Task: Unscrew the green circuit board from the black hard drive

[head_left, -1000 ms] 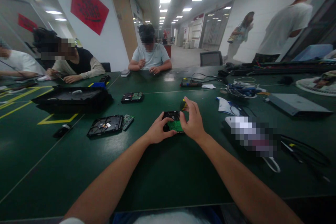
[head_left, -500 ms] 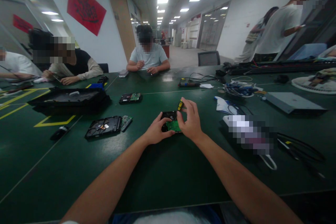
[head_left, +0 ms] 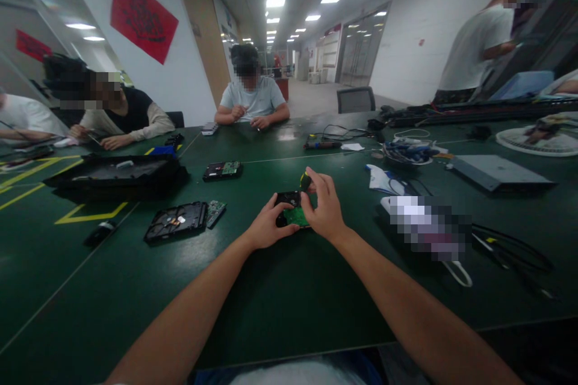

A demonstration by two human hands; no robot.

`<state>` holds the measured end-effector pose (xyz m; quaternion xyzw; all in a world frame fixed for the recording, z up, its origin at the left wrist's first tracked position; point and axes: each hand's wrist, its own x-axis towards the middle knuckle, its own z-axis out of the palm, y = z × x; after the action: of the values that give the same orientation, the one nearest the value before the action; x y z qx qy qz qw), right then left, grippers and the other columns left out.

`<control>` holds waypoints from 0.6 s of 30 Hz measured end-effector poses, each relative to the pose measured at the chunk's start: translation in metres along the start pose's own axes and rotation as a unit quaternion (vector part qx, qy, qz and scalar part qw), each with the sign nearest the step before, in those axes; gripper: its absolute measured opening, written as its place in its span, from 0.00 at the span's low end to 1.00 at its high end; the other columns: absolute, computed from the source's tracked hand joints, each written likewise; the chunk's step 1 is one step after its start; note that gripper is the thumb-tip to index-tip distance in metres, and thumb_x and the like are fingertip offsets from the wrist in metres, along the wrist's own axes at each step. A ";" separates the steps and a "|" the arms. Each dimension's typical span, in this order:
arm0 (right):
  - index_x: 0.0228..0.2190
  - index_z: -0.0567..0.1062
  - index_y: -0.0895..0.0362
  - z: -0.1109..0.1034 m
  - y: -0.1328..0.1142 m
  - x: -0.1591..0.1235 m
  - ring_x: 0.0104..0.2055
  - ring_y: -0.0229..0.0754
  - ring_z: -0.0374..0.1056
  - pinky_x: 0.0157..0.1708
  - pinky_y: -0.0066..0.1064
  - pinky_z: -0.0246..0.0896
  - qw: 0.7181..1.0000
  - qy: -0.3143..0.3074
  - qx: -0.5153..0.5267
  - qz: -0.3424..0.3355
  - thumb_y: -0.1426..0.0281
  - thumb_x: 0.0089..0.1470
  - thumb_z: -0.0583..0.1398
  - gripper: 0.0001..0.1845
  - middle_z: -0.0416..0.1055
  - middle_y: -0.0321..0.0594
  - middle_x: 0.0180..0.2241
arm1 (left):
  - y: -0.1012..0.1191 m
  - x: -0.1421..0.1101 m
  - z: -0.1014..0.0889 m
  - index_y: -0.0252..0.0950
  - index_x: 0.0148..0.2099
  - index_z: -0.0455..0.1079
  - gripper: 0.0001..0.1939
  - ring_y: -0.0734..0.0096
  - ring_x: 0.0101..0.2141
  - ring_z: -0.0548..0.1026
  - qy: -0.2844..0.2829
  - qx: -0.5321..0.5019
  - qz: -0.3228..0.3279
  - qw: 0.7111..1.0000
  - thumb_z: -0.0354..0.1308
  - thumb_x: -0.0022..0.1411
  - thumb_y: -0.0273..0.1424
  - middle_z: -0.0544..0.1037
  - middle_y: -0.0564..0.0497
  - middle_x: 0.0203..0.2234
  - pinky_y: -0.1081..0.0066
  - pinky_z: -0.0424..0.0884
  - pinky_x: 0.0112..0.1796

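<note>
On the green table before me lies a hard drive point(head_left: 296, 216) with its green circuit board facing up. My left hand point(head_left: 267, 226) grips its left and near sides, thumb along the near edge and fingers over the far left corner. Between the fingertips of my right hand point(head_left: 327, 207) is a small screwdriver point(head_left: 306, 180) with a black and yellow handle, held upright over the right part of the drive. Its tip is hidden behind my fingers, so contact with a screw cannot be seen.
To the left are a black drive case point(head_left: 176, 221), a loose circuit board point(head_left: 215, 214), another hard drive point(head_left: 222, 170) and a large black tray point(head_left: 117, 173). Cables point(head_left: 409, 151) and a grey metal box point(head_left: 501, 172) lie right. A person point(head_left: 251, 99) sits opposite.
The screwdriver handle has turned in my right fingers, showing a different yellow marking. My left hand stays on the hard drive. The whole view has shifted slightly.
</note>
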<state>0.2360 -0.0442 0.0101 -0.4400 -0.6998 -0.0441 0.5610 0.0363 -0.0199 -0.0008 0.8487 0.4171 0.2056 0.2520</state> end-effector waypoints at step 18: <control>0.67 0.56 0.47 -0.004 0.001 0.003 0.42 0.45 0.71 0.43 0.44 0.78 1.000 -0.003 -0.018 0.006 0.69 0.64 0.57 0.33 0.64 0.49 0.52 | -0.002 0.000 0.000 0.40 0.62 0.69 0.32 0.47 0.74 0.43 -0.002 -0.002 0.005 1.000 0.66 0.60 0.48 0.54 0.38 0.72 0.50 0.56 0.67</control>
<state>0.2393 -0.0445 0.0134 -0.4542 -0.6976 -0.0517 0.5516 0.0350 -0.0187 -0.0025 0.8505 0.4122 0.2059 0.2536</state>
